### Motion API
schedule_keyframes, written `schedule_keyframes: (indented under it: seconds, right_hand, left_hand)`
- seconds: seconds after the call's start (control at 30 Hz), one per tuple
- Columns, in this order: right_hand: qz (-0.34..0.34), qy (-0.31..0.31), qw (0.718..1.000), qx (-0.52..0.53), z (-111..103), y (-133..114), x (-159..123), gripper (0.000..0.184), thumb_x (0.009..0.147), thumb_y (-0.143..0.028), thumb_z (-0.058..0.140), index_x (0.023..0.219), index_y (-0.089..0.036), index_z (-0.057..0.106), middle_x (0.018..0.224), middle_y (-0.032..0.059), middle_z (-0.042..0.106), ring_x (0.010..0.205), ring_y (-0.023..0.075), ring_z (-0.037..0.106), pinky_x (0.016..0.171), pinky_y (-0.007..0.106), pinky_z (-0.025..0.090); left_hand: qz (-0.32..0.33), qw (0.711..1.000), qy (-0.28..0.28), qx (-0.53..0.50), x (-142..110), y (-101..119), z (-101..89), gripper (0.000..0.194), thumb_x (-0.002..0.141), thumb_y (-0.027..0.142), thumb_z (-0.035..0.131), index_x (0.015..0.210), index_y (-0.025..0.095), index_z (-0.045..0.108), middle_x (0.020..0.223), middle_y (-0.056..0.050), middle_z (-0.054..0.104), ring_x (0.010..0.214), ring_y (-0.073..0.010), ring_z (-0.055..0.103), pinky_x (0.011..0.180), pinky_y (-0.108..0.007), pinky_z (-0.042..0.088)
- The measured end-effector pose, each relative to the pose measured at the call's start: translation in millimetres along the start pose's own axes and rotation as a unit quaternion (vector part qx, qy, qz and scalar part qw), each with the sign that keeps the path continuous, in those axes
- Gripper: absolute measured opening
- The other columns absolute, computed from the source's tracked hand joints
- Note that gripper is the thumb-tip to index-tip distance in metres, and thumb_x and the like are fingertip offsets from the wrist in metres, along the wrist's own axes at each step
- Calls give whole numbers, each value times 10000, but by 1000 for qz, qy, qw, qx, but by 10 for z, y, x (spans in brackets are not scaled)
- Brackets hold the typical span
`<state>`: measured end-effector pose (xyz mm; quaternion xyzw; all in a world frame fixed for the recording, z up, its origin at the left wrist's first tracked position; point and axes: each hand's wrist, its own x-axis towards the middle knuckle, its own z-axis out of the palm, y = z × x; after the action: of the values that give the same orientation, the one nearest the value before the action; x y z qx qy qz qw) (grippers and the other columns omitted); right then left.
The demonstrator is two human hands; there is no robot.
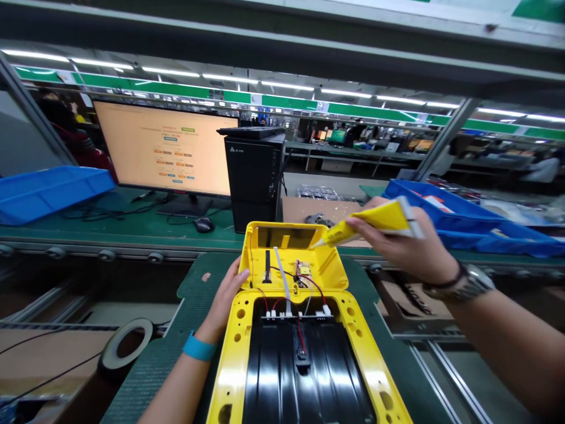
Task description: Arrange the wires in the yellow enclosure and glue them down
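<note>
yellow, white-tipped tube (389, 216) slants, gripped by the right hand (415, 247), the left hand (226, 297) clasping a lid (325, 266)

On the green bench (101, 233), a lit monitor (150, 147) with a pale orange page, just beside a black computer tower (253, 182), apparently with a keyboard (251, 131) flat on top. Near the monitor's foot, a black mouse (203, 225) and loose cables (106, 214). At far left, a blue bin (55, 188); at right, more blue bins (445, 221). Lower left, a tape roll (113, 348). Overhead, rows of tube lights (171, 72).
</note>
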<state>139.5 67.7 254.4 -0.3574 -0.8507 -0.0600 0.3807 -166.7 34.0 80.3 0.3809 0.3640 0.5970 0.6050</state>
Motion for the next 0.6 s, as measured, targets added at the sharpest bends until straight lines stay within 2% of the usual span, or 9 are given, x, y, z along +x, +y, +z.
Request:
schedule_keyframes:
  seconds: [0.1,0.23,0.37,0.6]
  right_hand:
    - [39,-5,999,30,-238,-178,-386,162,965,-362,647,846,-253,637,731,-12,634,594,135,589,521,288,444]
    - [73,-64,994,40,-310,-320,-710,174,970,-320,644,825,-236,599,656,-41,595,534,101,560,471,261,401]
    - [66,-78,994,41,-274,-339,-826,164,989,-312,612,850,-227,596,653,-43,592,515,92,551,453,256,377]
    - [52,-89,994,33,-200,-332,-845,172,999,-330,596,862,-229,573,634,-54,560,511,94,544,470,270,364]
  left_hand:
    - [-3,1000,7,2,-12,30,31,801,821,511,757,1494,195,460,1409,-114,632,1292,-391,584,1033,-453,531]
    - [-6,1000,11,15,-21,43,46,752,816,497,765,1455,194,509,1383,-104,652,1287,-388,588,1005,-432,554]
    - [-11,1000,17,11,-32,21,36,752,851,487,740,1497,215,466,1412,-81,632,1326,-359,560,1025,-400,537]
    - [-6,1000,4,19,-29,0,10,726,878,488,717,1510,252,448,1433,-58,615,1282,-324,599,987,-368,559]
